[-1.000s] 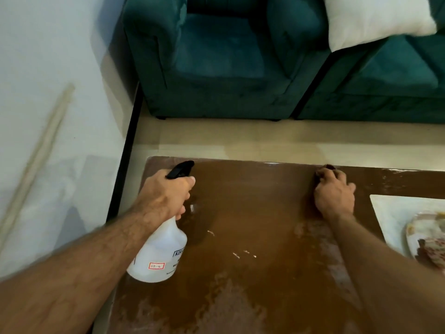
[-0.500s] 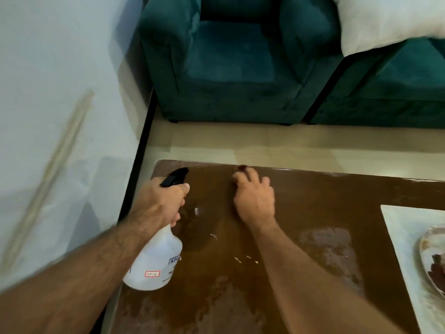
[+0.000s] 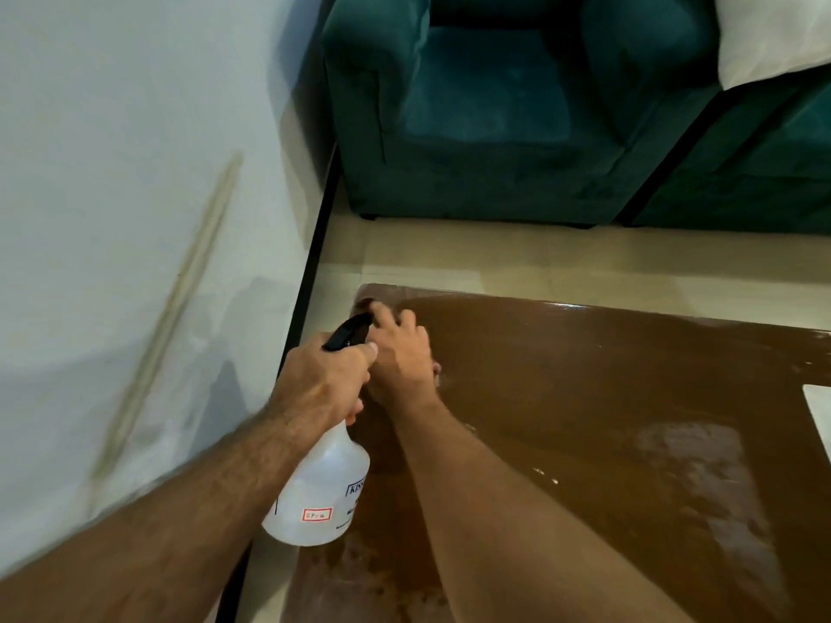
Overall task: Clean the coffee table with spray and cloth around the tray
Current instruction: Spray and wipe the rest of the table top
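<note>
At the far left corner of the coffee table (image 3: 584,397), the right hand (image 3: 400,357) presses down on a dark cloth (image 3: 365,303), fingers curled over it; only a scrap of the cloth shows past the fingertips. Just beside it, the left hand (image 3: 321,384) grips the neck of the white spray bottle (image 3: 321,492) over the table's left edge. The tray (image 3: 820,406) shows as a white corner at the table's right side, well apart from both hands

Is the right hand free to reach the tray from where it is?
Probably yes: the right hand presses near the table's far left corner, and bare tabletop lies between it and the tray.
</note>
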